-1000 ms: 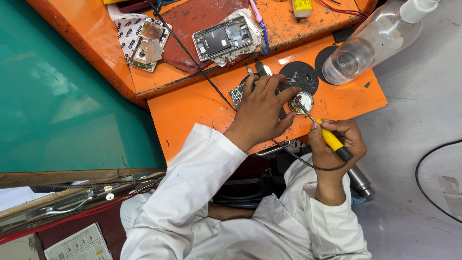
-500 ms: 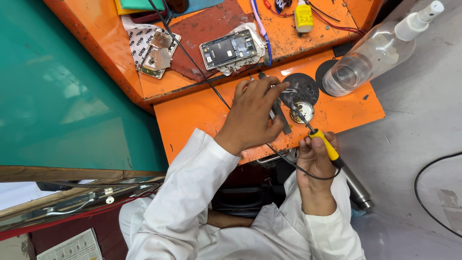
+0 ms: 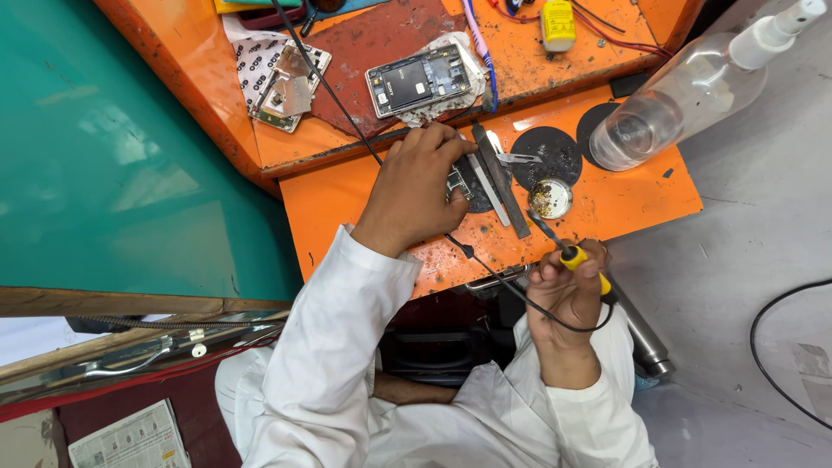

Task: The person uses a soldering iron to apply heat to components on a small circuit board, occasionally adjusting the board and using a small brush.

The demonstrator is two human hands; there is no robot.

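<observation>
My left hand (image 3: 414, 186) rests palm down on the orange shelf (image 3: 607, 204), its fingers pressing a small circuit board (image 3: 457, 183) that is mostly hidden under them. My right hand (image 3: 565, 286) grips a yellow-handled soldering iron (image 3: 572, 258) at the shelf's front edge. The iron's tip points up toward a small round tin (image 3: 549, 198). A black cord (image 3: 511, 295) loops from the iron under my right wrist. Beside my left fingers lie a flat metal file (image 3: 503, 184), a thin spatula (image 3: 487, 189) and tweezers (image 3: 518, 158).
An opened phone (image 3: 419, 80) lies on a dark red mat (image 3: 373, 52) on the upper orange bench. A phone frame (image 3: 290, 87) sits on patterned paper to its left. A clear spray bottle (image 3: 676, 104) lies at the right, a yellow block (image 3: 557, 24) at the top. Teal panel (image 3: 104, 173) on the left.
My right hand has drawn the soldering iron back from the round tin toward the shelf's front edge. My left hand has stayed on the board. The view has shifted.
</observation>
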